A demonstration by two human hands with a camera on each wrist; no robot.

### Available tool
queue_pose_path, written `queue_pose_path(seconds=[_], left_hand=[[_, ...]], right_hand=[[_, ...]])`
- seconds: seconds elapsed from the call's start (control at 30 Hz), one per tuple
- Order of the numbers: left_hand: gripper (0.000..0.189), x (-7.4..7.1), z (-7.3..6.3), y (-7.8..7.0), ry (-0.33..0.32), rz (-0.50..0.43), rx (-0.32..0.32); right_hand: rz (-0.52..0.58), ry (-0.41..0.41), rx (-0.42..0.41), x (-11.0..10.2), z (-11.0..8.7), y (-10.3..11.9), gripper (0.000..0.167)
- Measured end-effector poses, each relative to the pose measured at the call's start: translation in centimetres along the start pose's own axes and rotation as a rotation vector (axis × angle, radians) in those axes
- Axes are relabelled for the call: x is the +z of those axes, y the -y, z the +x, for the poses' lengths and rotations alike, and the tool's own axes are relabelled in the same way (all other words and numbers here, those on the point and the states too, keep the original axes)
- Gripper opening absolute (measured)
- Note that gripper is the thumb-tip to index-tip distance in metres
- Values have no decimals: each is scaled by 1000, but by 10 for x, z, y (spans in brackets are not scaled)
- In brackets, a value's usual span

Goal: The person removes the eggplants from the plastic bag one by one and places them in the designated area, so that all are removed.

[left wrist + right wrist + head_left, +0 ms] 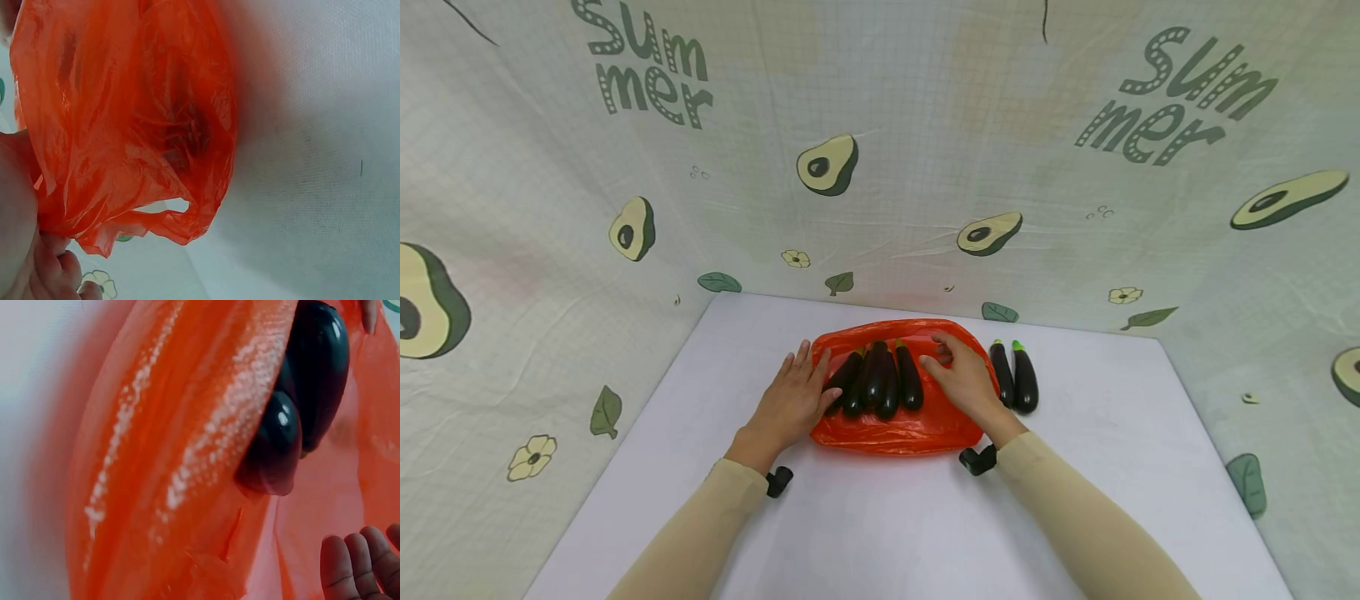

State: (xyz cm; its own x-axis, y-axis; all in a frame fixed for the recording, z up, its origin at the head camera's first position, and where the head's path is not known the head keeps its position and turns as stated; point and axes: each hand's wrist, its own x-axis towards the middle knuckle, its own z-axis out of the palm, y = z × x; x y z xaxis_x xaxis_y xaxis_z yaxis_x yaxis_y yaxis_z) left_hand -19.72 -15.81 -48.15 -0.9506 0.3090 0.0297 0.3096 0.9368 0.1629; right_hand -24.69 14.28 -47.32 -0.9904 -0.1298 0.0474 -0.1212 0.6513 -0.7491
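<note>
A red plastic bag (925, 433) lies spread wide on the table, with several dark eggplants (876, 375) side by side in it. My left hand (790, 404) rests on the bag's left rim, fingers spread, its thumb by the leftmost eggplant. In the left wrist view, the bag (125, 125) covers most of the eggplants and the left fingers (59, 269) are partly cut off. Over the bag's right part is my right hand (966, 379), fingers loosely bent, holding nothing. The right wrist view shows its fingertips (353, 562) apart from the eggplants (275, 444).
Two more eggplants (1024, 379) with green stems lie on the white table (880, 533), just right of the bag. A cloth (910, 167) printed with avocados hangs behind and along both sides. Each wrist carries a small black camera (977, 460).
</note>
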Motion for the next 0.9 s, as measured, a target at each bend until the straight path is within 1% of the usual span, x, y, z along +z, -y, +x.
queue_pose_path(seconds=[0.1,0.3,0.47,0.63,0.8,0.9], left_hand=[[77,0,0,1,0,8,5],[76,-3,0,-1,-1,11,5],[75,-4,0,-2,-4,1,1],[72,-2,0,-1,-23,-19,1],[72,-1,0,-1,-27,-30,5],[71,-1,0,-1,-20,-37,1]], right_hand=[[-13,6,16,4,3,-1,56],[-24,-3,23,10,8,-2,55],[-28,16,40,18,14,-2,58],[-18,26,39,27,21,-1,60],[-7,56,78,35,28,-4,61],[-4,66,97,40,31,-6,62]])
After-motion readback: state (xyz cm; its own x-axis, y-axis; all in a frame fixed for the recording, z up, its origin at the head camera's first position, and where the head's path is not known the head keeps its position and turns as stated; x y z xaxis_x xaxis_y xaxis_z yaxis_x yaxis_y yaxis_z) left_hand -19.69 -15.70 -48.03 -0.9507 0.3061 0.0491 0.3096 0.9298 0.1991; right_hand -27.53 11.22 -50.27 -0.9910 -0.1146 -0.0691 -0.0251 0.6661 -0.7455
